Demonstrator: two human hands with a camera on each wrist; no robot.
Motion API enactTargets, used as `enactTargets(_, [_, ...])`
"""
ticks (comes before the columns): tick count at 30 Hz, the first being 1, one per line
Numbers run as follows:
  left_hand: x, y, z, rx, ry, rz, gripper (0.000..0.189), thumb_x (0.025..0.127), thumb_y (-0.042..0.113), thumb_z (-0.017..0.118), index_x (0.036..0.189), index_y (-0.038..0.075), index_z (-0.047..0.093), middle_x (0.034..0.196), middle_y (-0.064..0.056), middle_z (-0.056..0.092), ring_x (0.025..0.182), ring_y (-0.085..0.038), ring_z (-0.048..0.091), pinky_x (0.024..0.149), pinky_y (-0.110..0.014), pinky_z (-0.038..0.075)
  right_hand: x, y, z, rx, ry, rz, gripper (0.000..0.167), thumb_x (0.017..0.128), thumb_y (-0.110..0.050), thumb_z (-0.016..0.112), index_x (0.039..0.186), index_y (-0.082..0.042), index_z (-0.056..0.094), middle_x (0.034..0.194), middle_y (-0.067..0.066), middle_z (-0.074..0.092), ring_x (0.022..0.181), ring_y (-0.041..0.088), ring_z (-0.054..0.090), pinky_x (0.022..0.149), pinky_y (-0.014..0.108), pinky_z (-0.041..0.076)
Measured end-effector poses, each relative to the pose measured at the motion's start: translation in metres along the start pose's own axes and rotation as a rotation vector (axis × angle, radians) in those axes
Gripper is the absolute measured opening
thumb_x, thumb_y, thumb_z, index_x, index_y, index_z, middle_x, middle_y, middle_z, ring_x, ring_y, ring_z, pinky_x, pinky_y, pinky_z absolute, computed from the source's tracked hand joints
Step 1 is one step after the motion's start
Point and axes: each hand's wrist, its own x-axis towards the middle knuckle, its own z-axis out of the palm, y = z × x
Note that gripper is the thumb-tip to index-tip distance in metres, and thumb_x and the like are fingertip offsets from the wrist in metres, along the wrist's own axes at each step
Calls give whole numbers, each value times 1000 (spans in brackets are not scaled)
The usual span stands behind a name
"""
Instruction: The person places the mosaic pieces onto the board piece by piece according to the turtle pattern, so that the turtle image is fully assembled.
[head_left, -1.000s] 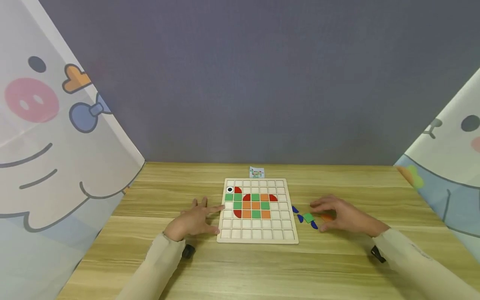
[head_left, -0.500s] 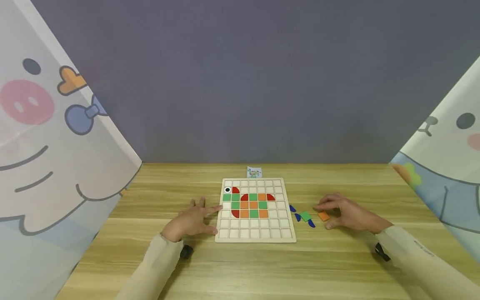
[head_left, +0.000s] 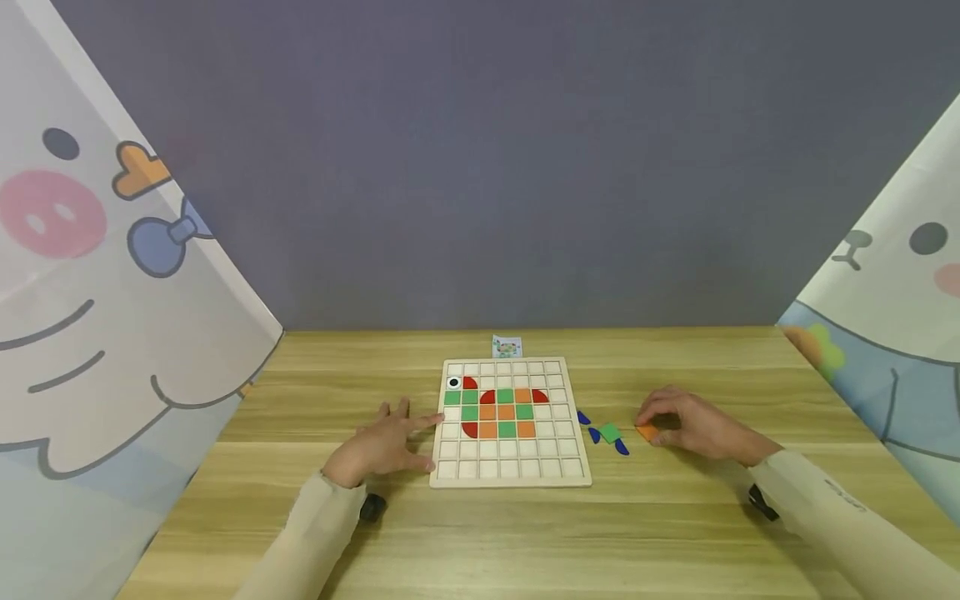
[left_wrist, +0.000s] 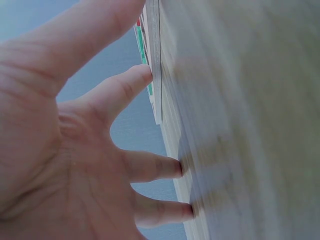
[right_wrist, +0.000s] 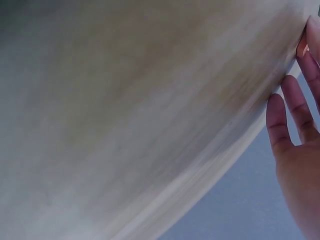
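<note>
A wooden grid board [head_left: 510,472] lies on the table, with red quarter-round, green and orange square tiles and an eye tile [head_left: 453,382] set in its cells. My left hand [head_left: 381,443] rests at the board's left edge, fingers spread; in the left wrist view its index fingertip touches the rim while two other fingertips meet the tabletop. To the right of the board, my right hand [head_left: 693,425] pinches an orange square tile [head_left: 645,432] between thumb and fingers, low at the table. Part of that tile is hidden by the fingers.
Between the board and my right hand lie a loose green square tile [head_left: 610,432] and blue quarter-round tiles [head_left: 622,447]. A small picture card [head_left: 507,347] sits behind the board. A grey wall [head_left: 525,167] closes off the table's [head_left: 480,542] far edge.
My right hand first drew back to the right, uncovering the orange tile, then its fingers closed on it. My left hand stays at the board's edge. The view shifted slightly.
</note>
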Motion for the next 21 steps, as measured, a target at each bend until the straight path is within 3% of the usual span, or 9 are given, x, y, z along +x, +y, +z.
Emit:
enactTargets(3, [-1, -2, 1, -3, 4, 6, 74, 75, 43, 77, 141, 34, 45, 149, -32, 13, 132, -58, 4, 83, -83, 13, 2, 0, 1, 10, 2, 11, 24, 76, -15, 79, 96, -24, 69, 98, -11, 61, 90, 12, 55, 75, 33, 48])
enactTargets(9, [0, -3, 2, -6, 10, 6, 74, 75, 43, 77, 141, 35, 46, 149, -33, 13, 132, -58, 5, 82, -83, 13, 7, 3, 4, 136, 8, 76, 12, 80, -17, 78, 87, -22, 70, 89, -9, 62, 80, 8, 60, 70, 27, 52])
enactTargets(13, [0, -3, 3, -7, 7, 2, 74, 74, 43, 78, 140, 36, 46, 150, -32, 13, 132, -57, 4, 83, -82, 12, 15, 0, 6, 119, 9, 116, 10, 80, -20, 78, 85, -24, 69, 85, -12, 62, 76, 6, 60, 67, 26, 51])
enactTargets(21, [-1, 0, 3, -19, 17, -1, 73, 75, 42, 78, 140, 35, 46, 150, -31, 13, 132, -57, 5, 83, -82, 12, 49, -29, 6, 72, 45, 30, 10, 81, -18, 76, 89, -23, 71, 86, -13, 60, 75, 7, 56, 65, 28, 50])
